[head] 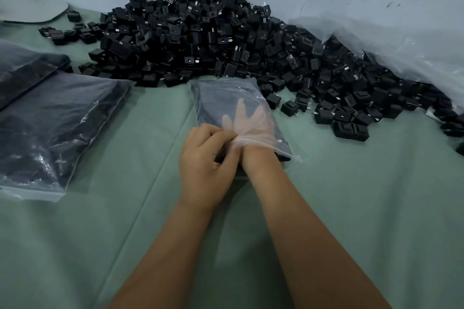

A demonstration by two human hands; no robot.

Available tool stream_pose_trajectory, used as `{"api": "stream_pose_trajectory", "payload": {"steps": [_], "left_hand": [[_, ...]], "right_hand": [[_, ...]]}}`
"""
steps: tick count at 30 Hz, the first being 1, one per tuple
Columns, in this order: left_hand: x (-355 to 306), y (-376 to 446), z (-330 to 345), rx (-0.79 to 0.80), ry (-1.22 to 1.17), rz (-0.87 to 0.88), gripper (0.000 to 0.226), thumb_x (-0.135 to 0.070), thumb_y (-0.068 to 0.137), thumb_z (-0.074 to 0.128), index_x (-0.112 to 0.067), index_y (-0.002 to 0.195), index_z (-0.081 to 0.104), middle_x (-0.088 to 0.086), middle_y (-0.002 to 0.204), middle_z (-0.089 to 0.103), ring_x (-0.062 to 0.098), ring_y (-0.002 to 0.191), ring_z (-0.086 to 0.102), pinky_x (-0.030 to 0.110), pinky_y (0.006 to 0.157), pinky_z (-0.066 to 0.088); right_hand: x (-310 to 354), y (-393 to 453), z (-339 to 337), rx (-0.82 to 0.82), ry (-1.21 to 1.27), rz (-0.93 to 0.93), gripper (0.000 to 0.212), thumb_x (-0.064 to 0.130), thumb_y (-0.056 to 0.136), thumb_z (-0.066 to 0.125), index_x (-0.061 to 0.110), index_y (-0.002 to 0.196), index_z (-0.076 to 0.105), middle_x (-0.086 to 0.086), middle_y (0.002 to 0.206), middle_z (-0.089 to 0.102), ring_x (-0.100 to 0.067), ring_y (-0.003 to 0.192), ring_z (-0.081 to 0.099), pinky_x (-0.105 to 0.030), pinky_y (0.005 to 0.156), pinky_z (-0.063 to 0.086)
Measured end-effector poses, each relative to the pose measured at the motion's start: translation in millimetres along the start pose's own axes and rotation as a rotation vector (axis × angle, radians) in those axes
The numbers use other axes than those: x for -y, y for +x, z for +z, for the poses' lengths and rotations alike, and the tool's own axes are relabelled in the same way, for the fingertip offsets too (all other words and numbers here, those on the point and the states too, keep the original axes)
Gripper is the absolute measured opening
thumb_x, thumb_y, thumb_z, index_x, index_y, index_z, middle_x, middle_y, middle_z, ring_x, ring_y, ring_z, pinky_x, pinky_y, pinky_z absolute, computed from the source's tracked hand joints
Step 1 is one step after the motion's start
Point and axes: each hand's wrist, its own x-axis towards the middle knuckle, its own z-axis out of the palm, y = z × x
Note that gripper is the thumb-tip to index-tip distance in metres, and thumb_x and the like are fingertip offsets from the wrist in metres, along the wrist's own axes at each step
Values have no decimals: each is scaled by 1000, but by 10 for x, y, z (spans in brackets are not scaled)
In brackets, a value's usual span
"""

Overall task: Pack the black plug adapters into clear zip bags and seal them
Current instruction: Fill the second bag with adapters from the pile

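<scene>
The clear zip bag (241, 113) is lying on the green cloth (351, 195) just in front of the big heap of black plug adapters (200, 40), its open mouth facing the person and dark adapters showing through the plastic. The right hand (247, 120) is reaching inside the bag with fingers spread flat, while the left hand (206, 160) is pinching the bag's near lip beside that wrist. Left of the bag, well apart, filled bags (50, 128) are lying, and right of the heap crumpled plastic sheeting (401, 45) is bunching against the wall.
</scene>
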Motion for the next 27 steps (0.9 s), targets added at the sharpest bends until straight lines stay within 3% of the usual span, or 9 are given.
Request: {"api": "stream_pose_trajectory", "payload": {"steps": [2, 8, 12, 16, 20, 24, 27], "left_hand": [[11, 0, 2, -1, -3, 1, 17, -17, 85, 63, -3, 86, 73, 4, 79, 61, 22, 73, 55, 31, 66, 44], [19, 5, 14, 9, -20, -9, 16, -16, 84, 63, -4, 85, 73, 3, 80, 61, 23, 73, 55, 34, 64, 45], [6, 8, 12, 14, -16, -14, 16, -16, 85, 63, -4, 86, 73, 2, 79, 60, 23, 73, 55, 34, 65, 45], [-10, 16, 7, 17, -22, -21, 18, -19, 86, 62, -5, 86, 73, 3, 78, 59, 23, 72, 54, 35, 64, 45], [-12, 18, 7, 21, -21, -32, 17, -18, 85, 62, -6, 87, 74, 3, 78, 61, 22, 73, 55, 34, 65, 45], [-14, 20, 5, 29, -20, -50, 15, -16, 84, 63, -6, 87, 74, 3, 78, 61, 22, 73, 56, 34, 66, 46], [-1, 19, 7, 24, -19, -58, 13, -13, 83, 64, -6, 86, 74, 3, 77, 61, 23, 73, 56, 36, 65, 46]], "right_hand": [[32, 74, 21, -40, 53, 1, 72, 55, 98, 30, 17, 154, 5, -19, 159, 7, -32, 146, 9, -41, 119, 10], [-34, 127, 99, -9, -152, -147, 63, 54, 98, 26, 27, 153, 11, -20, 158, 6, -36, 146, 6, -49, 118, 10], [-28, 192, 89, -10, -54, -148, 60, 48, 100, 31, 24, 153, 17, -18, 159, 6, -30, 147, 8, -41, 118, 11], [-11, 221, 16, 6, -132, -165, 60, 49, 99, 31, 29, 153, 15, -19, 160, -1, -31, 147, 7, -43, 116, 16], [-40, 175, 38, 5, 76, -109, 61, 47, 97, 40, 21, 150, 25, -17, 155, 21, -31, 142, 24, -42, 116, 25], [-26, 121, 35, -82, -128, -160, 47, 46, 96, 39, 15, 131, 43, -10, 135, 45, -27, 128, 40, -44, 107, 32], [-14, 112, 40, -80, -185, -185, 40, 41, 97, 38, 14, 124, 47, -7, 130, 48, -25, 126, 41, -43, 108, 31]]}}
